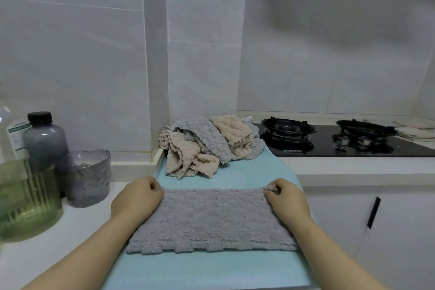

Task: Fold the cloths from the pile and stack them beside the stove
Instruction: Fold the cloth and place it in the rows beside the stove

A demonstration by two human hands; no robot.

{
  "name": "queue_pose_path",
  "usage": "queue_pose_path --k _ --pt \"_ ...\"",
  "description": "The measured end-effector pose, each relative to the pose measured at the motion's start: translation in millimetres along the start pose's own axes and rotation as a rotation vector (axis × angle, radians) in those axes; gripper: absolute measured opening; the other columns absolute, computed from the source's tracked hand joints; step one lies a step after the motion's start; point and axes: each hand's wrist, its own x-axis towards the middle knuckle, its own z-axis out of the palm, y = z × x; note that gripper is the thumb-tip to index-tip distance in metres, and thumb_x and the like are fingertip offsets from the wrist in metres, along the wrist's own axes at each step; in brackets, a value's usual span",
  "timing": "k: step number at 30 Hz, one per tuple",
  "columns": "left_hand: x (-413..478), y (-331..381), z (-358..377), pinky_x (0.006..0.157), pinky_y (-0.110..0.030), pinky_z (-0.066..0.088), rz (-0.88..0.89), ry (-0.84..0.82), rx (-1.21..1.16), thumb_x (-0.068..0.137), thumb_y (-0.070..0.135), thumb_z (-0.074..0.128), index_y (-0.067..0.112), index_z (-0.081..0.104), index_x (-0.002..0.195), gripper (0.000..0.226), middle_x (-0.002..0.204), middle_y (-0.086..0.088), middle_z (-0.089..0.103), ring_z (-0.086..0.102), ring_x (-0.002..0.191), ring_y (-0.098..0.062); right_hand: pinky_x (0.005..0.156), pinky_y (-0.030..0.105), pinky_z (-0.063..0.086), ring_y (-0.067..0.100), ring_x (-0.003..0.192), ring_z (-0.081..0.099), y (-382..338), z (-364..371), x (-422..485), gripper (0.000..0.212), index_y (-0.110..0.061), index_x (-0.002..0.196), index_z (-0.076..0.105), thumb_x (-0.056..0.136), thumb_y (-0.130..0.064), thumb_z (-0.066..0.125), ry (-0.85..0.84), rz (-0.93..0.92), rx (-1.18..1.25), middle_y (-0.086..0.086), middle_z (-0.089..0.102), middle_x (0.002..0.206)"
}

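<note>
Head view: left grip [138, 198], right grip [286, 200] pinch grey cloth [211, 219]; turquoise mat [226, 178] covers counter [58, 242].

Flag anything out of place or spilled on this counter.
The pile of cloths spreads right, its edge lapping onto the stove beside the left burner. The grey cloth lies flat. Nothing looks spilled or damaged.

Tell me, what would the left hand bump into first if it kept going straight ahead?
Most likely the pile of cloths, at its beige front edge. The left hand, pinching a far corner of the grey cloth, points that way over bare blue mat; depth is hard to judge.
</note>
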Motion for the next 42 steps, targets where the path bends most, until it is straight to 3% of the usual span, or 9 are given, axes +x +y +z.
queue_pose_path --k 3,6,11,20,23,31,34,37,42 --pt "-4 0 5 0.062 -0.026 0.043 0.035 0.067 0.043 0.088 0.026 0.046 0.028 0.061 0.089 0.016 0.095 0.002 0.064 0.058 0.082 -0.02 0.078 0.03 0.039 0.028 0.109 0.049 2 5 4 0.007 -0.027 0.091 0.058 0.09 -0.023 0.053 -0.033 -0.006 -0.134 -0.003 0.061 0.092" --pt "-6 -1 5 0.07 -0.027 0.044 0.059 0.047 0.089 0.089 0.026 0.043 0.032 0.061 0.11 0.028 0.114 0.005 0.061 0.058 0.098 -0.019 0.089 0.032 0.037 0.028 0.118 0.04 2 6 5 0.029 -0.029 0.121 0.056 0.094 -0.027 0.045 -0.079 -0.003 -0.244 -0.003 0.063 0.117" --pt "-12 1 2 0.069 -0.028 0.044 0.054 0.021 0.126 0.087 0.029 0.043 0.03 0.062 0.1 0.023 0.105 0.001 0.058 0.055 0.095 -0.021 0.092 0.033 0.037 0.029 0.116 0.043 2 6 6 0.034 -0.029 0.127 0.053 0.094 -0.03 0.044 -0.078 -0.005 -0.282 -0.001 0.061 0.12" --pt "-20 3 -5 0.053 -0.027 0.03 0.098 0.074 -0.02 0.085 0.025 0.053 0.028 0.046 0.082 0.009 0.082 0.01 0.055 0.051 0.076 -0.016 0.09 0.033 0.039 0.019 0.112 0.052 0 1 -1 0.025 -0.043 0.111 0.057 0.091 -0.03 0.051 -0.12 -0.068 -0.18 -0.017 0.058 0.093" --pt "-22 3 -6 0.054 -0.028 0.032 0.088 0.09 -0.148 0.082 0.017 0.057 0.024 0.05 0.082 0.01 0.081 0.005 0.058 0.05 0.072 -0.017 0.09 0.035 0.044 0.017 0.103 0.058 0 1 -3 0.025 -0.048 0.084 0.058 0.087 -0.023 0.056 -0.117 -0.078 -0.07 -0.018 0.061 0.087" --pt "-8 15 -12 0.055 -0.026 0.036 -0.003 0.113 -0.463 0.08 0.005 0.057 0.015 0.058 0.074 0.012 0.074 -0.003 0.063 0.052 0.067 -0.021 0.069 0.025 0.038 0.019 0.084 0.058 -10 -13 9 0.015 -0.019 0.081 0.063 0.086 -0.005 0.06 0.081 -0.06 0.301 -0.006 0.062 0.077" --pt "1 25 -4 0.063 -0.029 0.037 -0.061 0.132 -0.469 0.081 0.003 0.056 0.015 0.057 0.078 0.012 0.084 -0.006 0.063 0.052 0.078 -0.024 0.075 0.026 0.039 0.023 0.088 0.057 -16 -14 17 0.012 -0.015 0.095 0.064 0.087 -0.008 0.058 0.141 -0.024 0.317 -0.001 0.061 0.085" --pt "-3 29 2 0.078 -0.031 0.039 -0.015 0.061 -0.224 0.085 0.003 0.051 0.013 0.051 0.115 0.032 0.124 -0.013 0.05 0.05 0.1 -0.028 0.071 0.027 0.04 0.018 0.079 0.052 -16 -15 16 0.043 -0.017 0.132 0.046 0.091 -0.016 0.056 -0.081 0.025 0.182 0.004 0.055 0.096" --pt "-43 53 4 0.118 -0.042 0.013 0.441 -0.063 0.097 0.098 0.019 0.035 0.028 0.019 0.147 0.053 0.158 0.005 0.003 0.007 0.146 -0.018 0.059 0.029 0.046 0.02 0.065 0.059 -9 -29 -3 0.06 -0.025 0.142 0.025 0.089 -0.023 0.054 -0.238 0.117 0.087 0.009 0.067 0.091"
